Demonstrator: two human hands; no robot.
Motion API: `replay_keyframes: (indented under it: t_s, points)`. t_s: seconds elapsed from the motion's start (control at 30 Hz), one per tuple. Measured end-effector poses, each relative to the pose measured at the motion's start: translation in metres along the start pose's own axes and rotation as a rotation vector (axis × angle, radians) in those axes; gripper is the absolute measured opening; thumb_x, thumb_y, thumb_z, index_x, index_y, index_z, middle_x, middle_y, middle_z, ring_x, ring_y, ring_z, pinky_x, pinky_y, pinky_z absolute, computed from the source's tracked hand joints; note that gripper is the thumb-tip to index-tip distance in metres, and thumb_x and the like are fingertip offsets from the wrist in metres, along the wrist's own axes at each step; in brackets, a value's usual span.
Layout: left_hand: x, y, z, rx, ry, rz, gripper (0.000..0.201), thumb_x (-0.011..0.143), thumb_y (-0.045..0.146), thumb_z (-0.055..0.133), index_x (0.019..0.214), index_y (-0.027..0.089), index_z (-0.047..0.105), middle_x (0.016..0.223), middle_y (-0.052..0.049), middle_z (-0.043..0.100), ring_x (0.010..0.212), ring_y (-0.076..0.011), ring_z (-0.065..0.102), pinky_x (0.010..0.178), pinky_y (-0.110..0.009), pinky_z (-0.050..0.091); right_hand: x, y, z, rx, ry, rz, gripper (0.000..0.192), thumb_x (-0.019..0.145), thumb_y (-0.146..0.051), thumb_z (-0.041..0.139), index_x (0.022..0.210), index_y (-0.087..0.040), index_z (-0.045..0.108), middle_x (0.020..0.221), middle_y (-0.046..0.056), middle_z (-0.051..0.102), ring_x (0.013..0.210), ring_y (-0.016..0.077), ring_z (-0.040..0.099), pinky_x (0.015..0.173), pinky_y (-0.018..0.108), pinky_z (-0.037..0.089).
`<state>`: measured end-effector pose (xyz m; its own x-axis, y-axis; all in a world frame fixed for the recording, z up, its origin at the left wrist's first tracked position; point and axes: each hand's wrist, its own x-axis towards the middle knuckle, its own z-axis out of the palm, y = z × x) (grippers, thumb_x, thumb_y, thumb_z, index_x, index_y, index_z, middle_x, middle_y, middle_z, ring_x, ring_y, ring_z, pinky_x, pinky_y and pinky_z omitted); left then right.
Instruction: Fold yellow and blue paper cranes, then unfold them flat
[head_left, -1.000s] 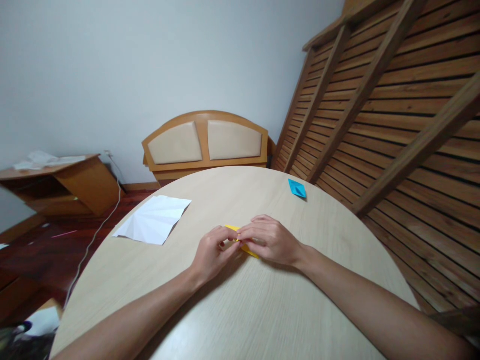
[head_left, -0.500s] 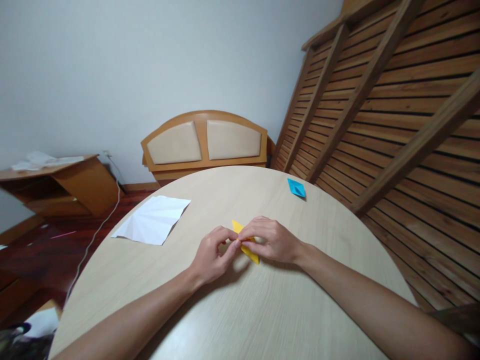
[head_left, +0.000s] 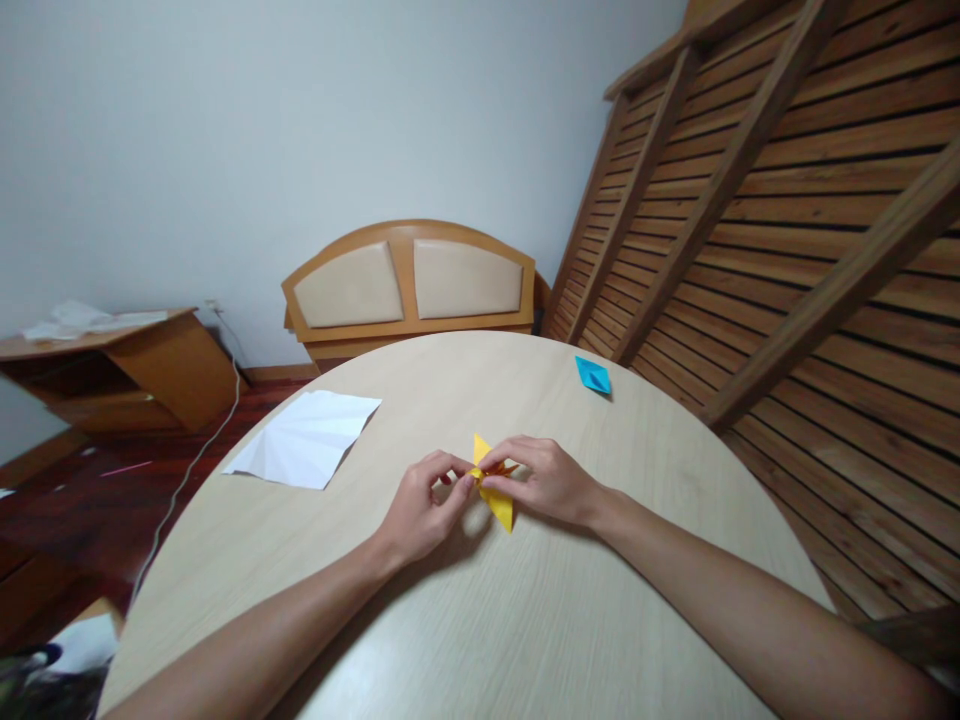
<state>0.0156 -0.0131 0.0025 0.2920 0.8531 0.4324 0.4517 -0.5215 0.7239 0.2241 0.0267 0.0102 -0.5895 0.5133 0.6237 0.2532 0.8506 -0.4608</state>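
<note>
A folded yellow paper (head_left: pixel 498 508) with pointed ends is held between my two hands, just over the middle of the table. My left hand (head_left: pixel 426 505) pinches its left side between thumb and index finger. From the right, my right hand (head_left: pixel 544 480) grips it with the thumb below and the fingers above, covering part of the folds. One yellow point sticks up past the fingers, another slants down toward me. Farther back on the right lies a small folded blue paper (head_left: pixel 593 375), apart from both hands.
The round wooden table (head_left: pixel 420 640) bears a creased white sheet (head_left: pixel 304 440) at its left. Beyond stands a headboard (head_left: pixel 409 285) against the wall. A slatted wooden panel (head_left: pixel 750 250) leans on the right. A low cabinet (head_left: pixel 150 370) and a cable (head_left: pixel 191 475) are at the left.
The yellow paper has turned slightly and its folds have spread, showing more of its middle and a point on the right. My fingers have shifted a little on it.
</note>
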Motion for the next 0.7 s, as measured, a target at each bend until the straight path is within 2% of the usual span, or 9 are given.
replay_keyframes:
  t_s: [0.17,0.4,0.53,0.7]
  points:
    - [0.0005,0.0020,-0.0011,-0.035,0.002,-0.042,0.032,0.096,0.038,0.050,0.087,0.017,0.073,0.085,-0.006,0.074,0.080,-0.0195,0.064,0.075,-0.032,0.046,-0.0002,-0.0001,0.0026,0.008,0.011,0.017,0.008,0.089,-0.026,0.069,0.095,-0.020,0.070,0.087,0.003,0.076,0.077,0.0148,0.070,0.074,0.028,0.055]
    - [0.0016,0.0006,-0.0022,-0.047,0.022,-0.071,0.040,0.097,0.043,0.046,0.085,0.016,0.073,0.083,-0.006,0.074,0.078,-0.0200,0.064,0.073,-0.031,0.047,0.0017,-0.0007,0.0021,-0.031,-0.023,-0.078,0.010,0.092,-0.022,0.065,0.100,-0.020,0.070,0.092,0.003,0.076,0.083,0.0144,0.070,0.080,0.029,0.055]
    - [0.0026,0.0011,-0.0015,-0.051,0.018,-0.080,0.038,0.096,0.043,0.049,0.085,0.016,0.074,0.083,-0.007,0.074,0.078,-0.0198,0.065,0.073,-0.031,0.048,0.0015,0.0010,0.0026,-0.035,-0.052,-0.147,0.014,0.095,-0.020,0.061,0.105,-0.020,0.070,0.098,0.004,0.076,0.089,0.0147,0.070,0.085,0.031,0.055]
    - [0.0032,0.0009,-0.0006,-0.057,0.008,-0.081,0.033,0.095,0.040,0.052,0.087,0.017,0.074,0.085,-0.006,0.075,0.079,-0.0194,0.066,0.073,-0.031,0.048,0.0009,0.0015,0.0029,-0.010,-0.042,-0.132,0.012,0.095,-0.021,0.061,0.103,-0.020,0.070,0.097,0.005,0.076,0.088,0.0150,0.070,0.085,0.031,0.055]
